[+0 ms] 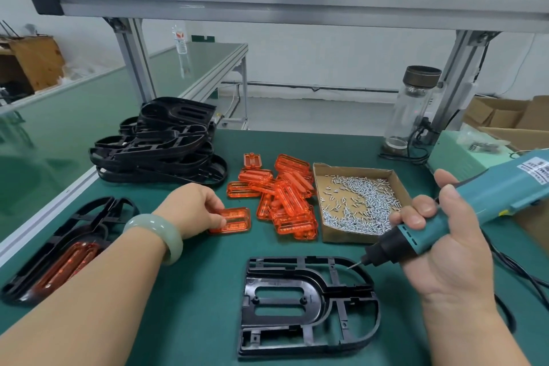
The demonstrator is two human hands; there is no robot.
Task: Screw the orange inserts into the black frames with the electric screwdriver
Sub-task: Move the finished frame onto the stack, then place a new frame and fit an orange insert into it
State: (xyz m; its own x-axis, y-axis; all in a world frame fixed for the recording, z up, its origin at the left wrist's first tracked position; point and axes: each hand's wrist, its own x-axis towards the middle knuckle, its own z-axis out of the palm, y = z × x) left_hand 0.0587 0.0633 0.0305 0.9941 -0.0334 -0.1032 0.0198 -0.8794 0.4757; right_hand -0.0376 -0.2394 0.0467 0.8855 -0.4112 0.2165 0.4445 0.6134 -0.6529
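Observation:
A black frame lies flat on the green mat in front of me, its two slots bare. My left hand pinches the left edge of a single orange insert lying on the mat. My right hand grips the teal electric screwdriver, whose tip hovers by the frame's upper right corner. A heap of orange inserts lies behind the frame. At the left edge sits a black frame with an orange insert in it.
A cardboard tray holds several silver screws, right of the inserts. A stack of black frames stands at the back left. A glass bottle stands at the back right. The screwdriver's cable trails along the right edge.

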